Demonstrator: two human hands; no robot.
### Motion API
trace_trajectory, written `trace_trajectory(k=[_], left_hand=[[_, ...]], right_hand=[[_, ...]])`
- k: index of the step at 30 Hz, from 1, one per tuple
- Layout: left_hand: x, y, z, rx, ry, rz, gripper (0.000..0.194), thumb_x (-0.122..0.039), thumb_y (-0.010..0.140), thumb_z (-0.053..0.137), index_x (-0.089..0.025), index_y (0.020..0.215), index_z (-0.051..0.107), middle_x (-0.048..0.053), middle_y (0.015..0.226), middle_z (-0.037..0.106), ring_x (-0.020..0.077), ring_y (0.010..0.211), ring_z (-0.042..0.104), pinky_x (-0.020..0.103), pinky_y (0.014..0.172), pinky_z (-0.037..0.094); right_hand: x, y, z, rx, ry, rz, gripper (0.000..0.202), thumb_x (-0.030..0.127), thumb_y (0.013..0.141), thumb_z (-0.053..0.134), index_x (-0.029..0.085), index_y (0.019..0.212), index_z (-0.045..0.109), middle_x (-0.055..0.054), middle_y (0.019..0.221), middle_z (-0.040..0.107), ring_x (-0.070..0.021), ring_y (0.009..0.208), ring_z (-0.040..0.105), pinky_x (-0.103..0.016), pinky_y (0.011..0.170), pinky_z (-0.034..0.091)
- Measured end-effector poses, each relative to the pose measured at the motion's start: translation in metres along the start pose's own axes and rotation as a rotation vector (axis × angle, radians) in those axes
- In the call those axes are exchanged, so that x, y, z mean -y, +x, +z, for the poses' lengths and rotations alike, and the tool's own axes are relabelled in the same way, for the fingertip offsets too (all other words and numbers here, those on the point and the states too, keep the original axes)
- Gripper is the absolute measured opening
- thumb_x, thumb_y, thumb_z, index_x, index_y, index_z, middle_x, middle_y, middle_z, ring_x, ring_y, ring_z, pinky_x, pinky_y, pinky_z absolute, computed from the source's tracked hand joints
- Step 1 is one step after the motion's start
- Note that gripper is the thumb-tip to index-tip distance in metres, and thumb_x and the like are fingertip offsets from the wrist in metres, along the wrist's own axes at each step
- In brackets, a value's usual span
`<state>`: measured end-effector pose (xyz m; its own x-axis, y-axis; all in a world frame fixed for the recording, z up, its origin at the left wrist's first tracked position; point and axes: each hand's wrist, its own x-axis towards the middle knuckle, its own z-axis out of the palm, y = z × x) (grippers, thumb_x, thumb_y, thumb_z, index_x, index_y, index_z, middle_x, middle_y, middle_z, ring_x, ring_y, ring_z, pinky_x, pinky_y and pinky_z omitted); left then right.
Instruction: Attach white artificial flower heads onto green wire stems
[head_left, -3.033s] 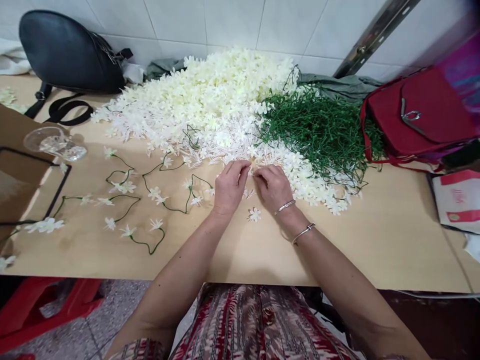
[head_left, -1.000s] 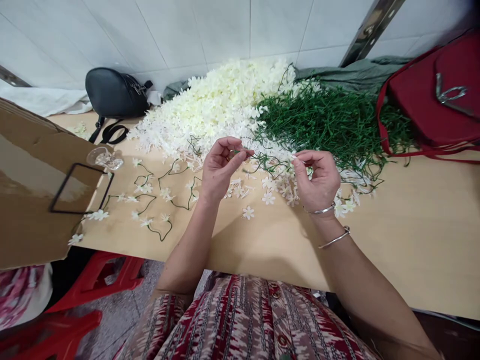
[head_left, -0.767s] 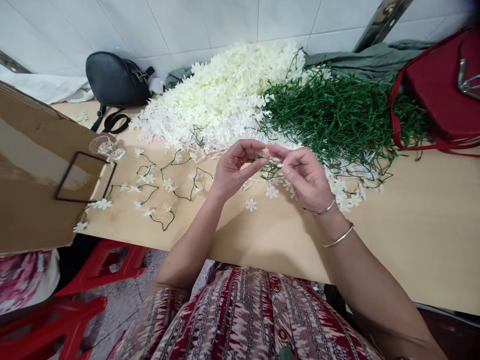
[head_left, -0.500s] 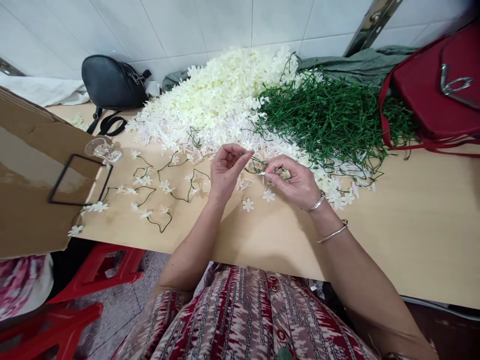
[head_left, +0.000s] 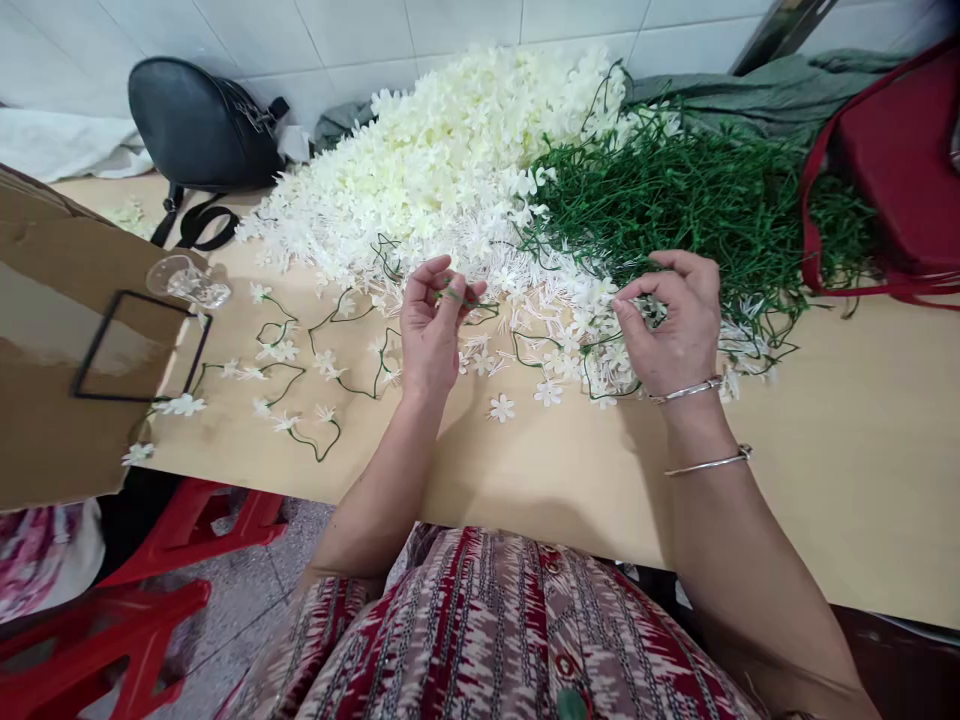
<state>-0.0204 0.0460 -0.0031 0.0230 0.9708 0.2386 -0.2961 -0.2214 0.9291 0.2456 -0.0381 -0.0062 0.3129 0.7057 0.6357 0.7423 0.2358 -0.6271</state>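
- Green wire-like stem (head_left: pixel 491 308), one length: at the fingertips of the left hand, above the middle of the table (head_left: pixel 810 450); a short loop hangs free. Its thinness probably explains the fingertip hold.
- Left hand (head_left: pixel 433 325): palm turned inward, thumb and fingers closed on the stem; raised, likely to keep it clear of the clutter below.
- Right hand (head_left: pixel 670 325): well apart from the left, thumb and forefinger tips brought close; whether anything sits between them cannot be told. Two metal bangles (head_left: pixel 686 390) on the wrist and forearm.
- White artificial flowers, heaped (head_left: pixel 450 150): against the tiled wall, ahead of both hands, seemingly for easy reach.
- Green stems, tangled heap (head_left: pixel 697 190): beside the flowers, behind the right hand; apparently kept by kind.
- Loose white blossom (head_left: pixel 502 408): flat on the table, between the forearms.
- Flowered strands (head_left: pixel 278 351): spread left of the left hand, perhaps to avoid tangling.
- Clear plastic cup (head_left: pixel 169 275): tipped over, near the cardboard (head_left: pixel 45 400).
- Black bag (head_left: pixel 199 125), red bag (head_left: pixel 900 180): at opposite ends, presumably out of the way.
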Motion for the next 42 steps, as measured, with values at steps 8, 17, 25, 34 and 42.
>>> trace_trajectory(k=[8,17,25,34,42], left_hand=[[-0.007,-0.018,0.022,0.101,-0.074,-0.095,0.046,-0.050,0.084,0.099,-0.027,0.116,0.075,-0.002,0.093,0.076,0.0136,0.086,0.081,0.030,0.090,0.069],[-0.013,-0.032,0.038,0.098,-0.028,-0.140,0.044,-0.052,0.083,0.098,-0.022,0.100,0.071,-0.003,0.090,0.072,0.0122,0.084,0.081,0.023,0.078,0.062],[-0.017,-0.033,0.035,0.220,-0.032,-0.350,0.052,-0.062,0.094,0.086,-0.024,0.124,0.068,0.005,0.117,0.078,0.0179,0.102,0.082,0.029,0.087,0.065],[-0.013,-0.036,0.034,0.471,0.145,-0.379,0.057,-0.055,0.096,0.085,-0.025,0.140,0.064,-0.002,0.082,0.070,0.0126,0.063,0.059,0.032,0.068,0.052],[-0.035,-0.041,0.040,0.692,0.368,-0.347,0.057,-0.073,0.106,0.059,-0.021,0.082,0.058,-0.002,0.071,0.051,0.0140,0.066,0.044,0.032,0.066,0.039]], right_hand=[[0.038,-0.012,0.009,0.089,0.268,-0.113,0.004,0.031,0.102,0.072,0.029,0.105,0.074,-0.010,0.142,0.071,-0.0325,0.138,0.068,-0.062,0.121,0.055],[0.076,-0.036,0.036,0.146,0.412,-0.078,0.011,0.020,0.103,0.070,0.028,0.097,0.075,-0.002,0.097,0.078,-0.0210,0.095,0.076,-0.040,0.089,0.064],[0.062,-0.034,0.038,0.025,0.534,0.170,0.008,0.027,0.098,0.080,0.027,0.098,0.072,0.003,0.086,0.074,-0.0157,0.074,0.069,-0.030,0.069,0.057],[0.059,-0.030,0.032,-0.015,0.347,-0.011,0.007,0.023,0.102,0.072,0.027,0.096,0.073,-0.001,0.092,0.075,-0.0202,0.088,0.073,-0.037,0.081,0.060],[0.056,-0.027,0.032,0.004,0.306,-0.099,0.013,0.016,0.099,0.071,0.027,0.094,0.074,0.001,0.090,0.075,-0.0196,0.088,0.073,-0.036,0.080,0.060]])
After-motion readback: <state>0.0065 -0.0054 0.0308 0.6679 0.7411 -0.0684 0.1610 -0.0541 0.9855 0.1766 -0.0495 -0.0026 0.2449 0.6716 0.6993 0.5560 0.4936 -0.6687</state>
